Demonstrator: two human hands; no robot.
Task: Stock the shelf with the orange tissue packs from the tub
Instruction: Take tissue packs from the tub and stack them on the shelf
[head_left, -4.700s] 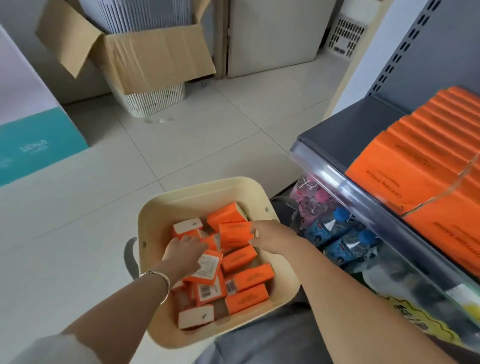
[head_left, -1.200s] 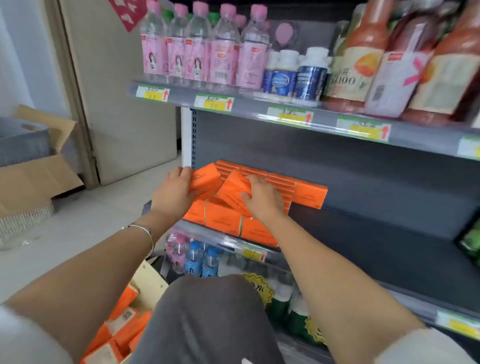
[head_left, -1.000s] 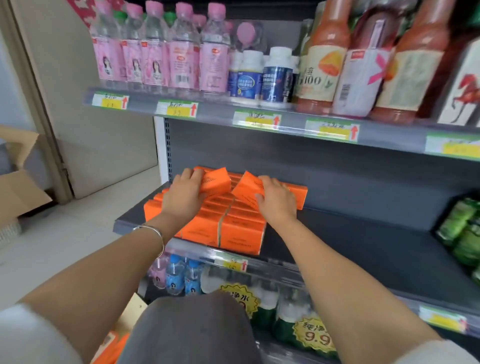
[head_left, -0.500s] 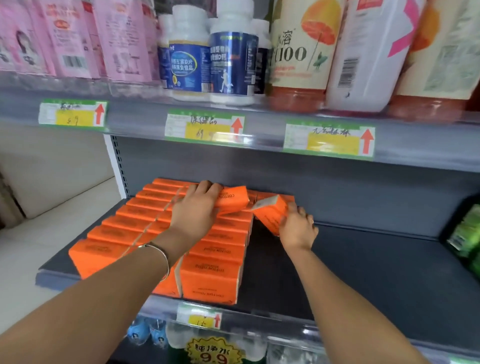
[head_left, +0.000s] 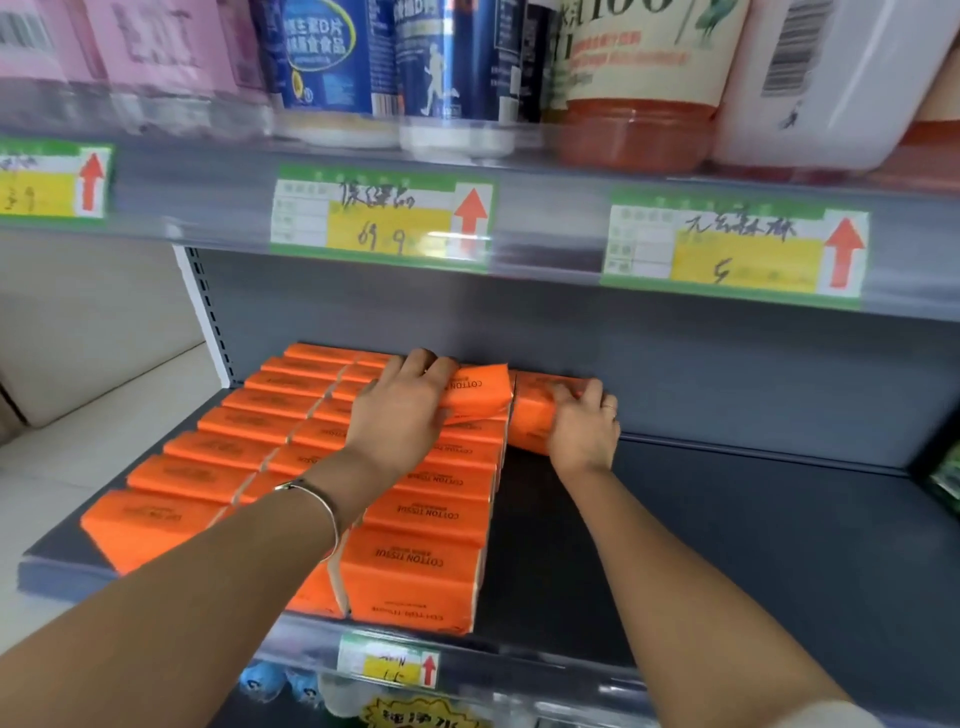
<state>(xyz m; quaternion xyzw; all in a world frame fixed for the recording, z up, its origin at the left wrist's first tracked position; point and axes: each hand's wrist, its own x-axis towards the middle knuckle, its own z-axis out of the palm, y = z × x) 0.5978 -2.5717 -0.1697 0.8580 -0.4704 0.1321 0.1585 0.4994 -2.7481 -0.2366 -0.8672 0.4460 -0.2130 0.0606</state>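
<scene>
Three rows of orange tissue packs (head_left: 426, 514) stand on the left part of the dark grey shelf (head_left: 727, 551). My left hand (head_left: 400, 410) grips one orange pack (head_left: 478, 389) above the back of the right-hand row. My right hand (head_left: 584, 426) holds another orange pack (head_left: 535, 410) down on the shelf at the back, just right of the rows and close to the back panel. The tub is out of view.
The shelf above (head_left: 519, 228) carries price labels, with blue-labelled bottles (head_left: 322, 57), pink bottles (head_left: 145, 52) and juice bottles (head_left: 639, 78) on it. Green packets (head_left: 943, 480) sit at the far right. Water bottles (head_left: 270, 686) show on the shelf below. Bare shelf lies right of the packs.
The camera has moved closer to the shelf. My right hand has brought its pack down onto the shelf at the back wall. My left hand has carried its pack further back.
</scene>
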